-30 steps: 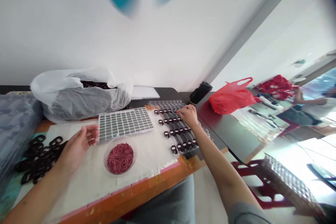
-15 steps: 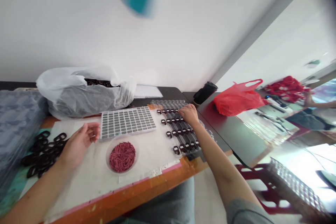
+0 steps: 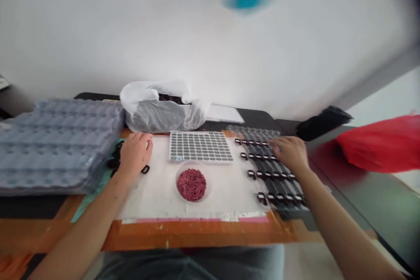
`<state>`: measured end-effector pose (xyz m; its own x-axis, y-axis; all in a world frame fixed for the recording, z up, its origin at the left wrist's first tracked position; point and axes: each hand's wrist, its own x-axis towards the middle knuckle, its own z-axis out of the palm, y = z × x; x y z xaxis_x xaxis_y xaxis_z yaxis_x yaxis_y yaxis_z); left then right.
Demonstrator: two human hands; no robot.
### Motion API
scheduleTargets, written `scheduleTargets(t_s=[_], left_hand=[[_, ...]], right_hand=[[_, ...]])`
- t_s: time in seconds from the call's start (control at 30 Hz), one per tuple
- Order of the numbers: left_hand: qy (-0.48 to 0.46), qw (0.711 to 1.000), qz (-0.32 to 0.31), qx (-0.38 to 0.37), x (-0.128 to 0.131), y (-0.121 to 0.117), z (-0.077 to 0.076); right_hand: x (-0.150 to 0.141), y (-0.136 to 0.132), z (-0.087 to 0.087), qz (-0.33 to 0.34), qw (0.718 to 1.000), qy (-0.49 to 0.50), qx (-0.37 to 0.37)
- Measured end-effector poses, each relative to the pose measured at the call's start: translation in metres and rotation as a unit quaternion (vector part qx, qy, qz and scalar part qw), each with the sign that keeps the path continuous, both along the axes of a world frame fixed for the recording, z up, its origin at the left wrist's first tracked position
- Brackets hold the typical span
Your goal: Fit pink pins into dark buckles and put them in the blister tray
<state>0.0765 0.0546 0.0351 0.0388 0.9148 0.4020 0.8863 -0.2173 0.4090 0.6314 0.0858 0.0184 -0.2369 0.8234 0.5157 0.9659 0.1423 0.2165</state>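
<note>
My left hand (image 3: 135,154) rests on the table beside a heap of black plastic links (image 3: 116,158), and its fingers hide part of the heap. One loose link (image 3: 145,169) lies just right of that hand. My right hand (image 3: 290,153) lies on a clear tray (image 3: 278,183) holding rows of black clips (image 3: 259,175), with fingertips over the top rows. Between my hands are a grey grid tray (image 3: 200,146) and a round dish of red pieces (image 3: 191,185), both on a white sheet (image 3: 154,197).
A stack of clear blister trays (image 3: 59,146) fills the left side. A white plastic bag (image 3: 162,111) of dark pieces stands behind the grid tray. A black cylinder (image 3: 323,122) and a red bag (image 3: 380,144) lie to the right. The orange table edge (image 3: 197,236) runs along the front.
The view has swung left, bringing the stacked trays into fuller view. My left hand has moved left from the grid tray onto the black links. My right hand stays on the clip rows.
</note>
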Motion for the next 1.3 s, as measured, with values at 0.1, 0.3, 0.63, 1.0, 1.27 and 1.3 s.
scheduleTargets(t_s=[0.1,0.3,0.63,1.0,1.27,1.3], left_hand=[[0.145,0.988,0.042,-0.030,-0.022,0.001,0.001],[0.107,0.986,0.000,-0.129,-0.044,0.000,-0.002],[0.025,0.986,-0.051,-0.158,-0.031,-0.001,0.004],[-0.442,0.885,-0.093,-0.109,0.012,0.001,0.010],[-0.591,0.777,-0.082,-0.203,0.025,0.002,-0.010],[-0.592,0.776,-0.080,-0.200,0.026,0.002,-0.011]], right_hand=[[-0.017,0.002,0.010,0.049,0.997,-0.017,0.053],[-0.102,-0.016,0.037,0.126,0.991,0.004,0.038],[-0.197,-0.016,0.040,0.198,0.978,0.062,-0.035],[-0.206,0.059,0.007,0.075,0.986,0.059,-0.139],[-0.213,0.074,0.011,0.073,0.980,0.048,-0.177],[-0.215,0.075,0.013,0.072,0.980,0.050,-0.181]])
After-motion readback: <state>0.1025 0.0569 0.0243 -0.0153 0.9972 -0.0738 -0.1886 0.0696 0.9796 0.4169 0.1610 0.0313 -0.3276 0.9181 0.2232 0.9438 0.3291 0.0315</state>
